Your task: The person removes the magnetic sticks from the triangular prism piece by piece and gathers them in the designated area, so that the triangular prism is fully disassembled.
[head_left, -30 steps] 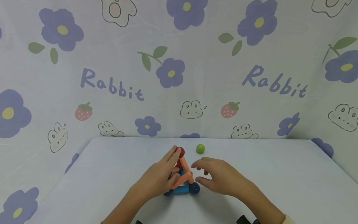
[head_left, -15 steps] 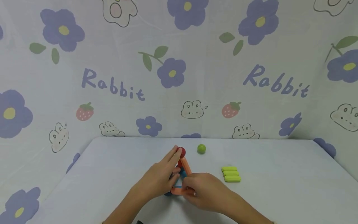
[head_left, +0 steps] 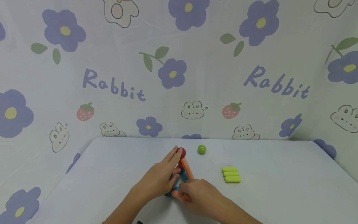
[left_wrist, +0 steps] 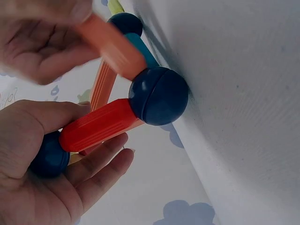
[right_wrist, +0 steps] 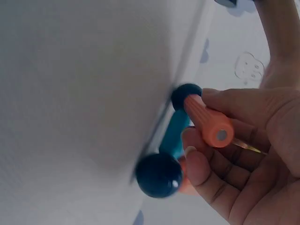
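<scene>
A frame of magnetic rods and balls stands on the table, with a red ball (head_left: 181,152) on top and dark blue balls (left_wrist: 158,96) at its base. My left hand (head_left: 158,177) holds its left side, thumb along a red rod (left_wrist: 101,124) and a dark blue ball in the palm. My right hand (head_left: 202,196) pinches an orange rod (right_wrist: 206,119); one end meets a dark blue ball, and the other, showing a metal disc, is free. Another orange rod (head_left: 186,168) slopes down from the red ball. A blue rod (right_wrist: 174,133) lies along the base.
Several yellow-green rods (head_left: 231,174) lie side by side on the white table (head_left: 279,186), right of the frame. A green ball (head_left: 201,149) sits farther back. Behind the table hangs a patterned cloth (head_left: 212,77).
My right hand has come in from the right, gripped the orange rod and swung its free end down towards me, away from the sloping rod. My left hand has stayed in place.
</scene>
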`<state>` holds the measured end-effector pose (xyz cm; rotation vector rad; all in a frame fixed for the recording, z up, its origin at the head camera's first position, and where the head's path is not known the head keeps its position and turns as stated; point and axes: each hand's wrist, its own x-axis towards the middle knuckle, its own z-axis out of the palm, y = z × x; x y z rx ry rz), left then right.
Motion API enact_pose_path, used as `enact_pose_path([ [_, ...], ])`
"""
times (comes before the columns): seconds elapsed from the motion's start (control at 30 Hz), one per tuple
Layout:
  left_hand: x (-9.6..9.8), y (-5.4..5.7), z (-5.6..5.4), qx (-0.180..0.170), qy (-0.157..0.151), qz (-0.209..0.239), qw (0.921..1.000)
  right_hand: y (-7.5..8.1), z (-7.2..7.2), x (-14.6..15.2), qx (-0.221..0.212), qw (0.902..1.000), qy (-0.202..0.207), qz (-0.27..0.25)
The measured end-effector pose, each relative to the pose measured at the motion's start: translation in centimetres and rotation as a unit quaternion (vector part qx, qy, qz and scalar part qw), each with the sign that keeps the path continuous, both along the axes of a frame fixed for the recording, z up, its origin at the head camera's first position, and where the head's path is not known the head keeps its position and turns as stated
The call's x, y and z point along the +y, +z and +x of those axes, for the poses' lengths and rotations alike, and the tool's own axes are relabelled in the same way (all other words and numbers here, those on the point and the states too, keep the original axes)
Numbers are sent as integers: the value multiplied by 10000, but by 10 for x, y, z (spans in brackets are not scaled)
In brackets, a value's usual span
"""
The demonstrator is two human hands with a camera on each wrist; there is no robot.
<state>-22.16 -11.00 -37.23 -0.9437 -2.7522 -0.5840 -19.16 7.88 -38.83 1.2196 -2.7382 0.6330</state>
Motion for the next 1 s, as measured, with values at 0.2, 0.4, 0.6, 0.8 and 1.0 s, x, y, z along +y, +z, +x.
enact_pose_path([
  [0.2,0,1,-2,130,8,-124,9998,-7,4,1,-110,9998,51,170],
  [0.4,3,0,-1,-76,88,-195,9997,-4,7,21,-942,9949,-240,267],
  [0.6,3,1,1,5,101,-176,9998,5,9,57,-1518,9837,-664,692],
  [0.8,1,2,2,99,53,-138,9998,14,12,99,-1568,9705,-1533,1001],
  [1.0,2,0,1,67,45,-112,9999,18,3,153,-994,9515,-2383,1675],
])
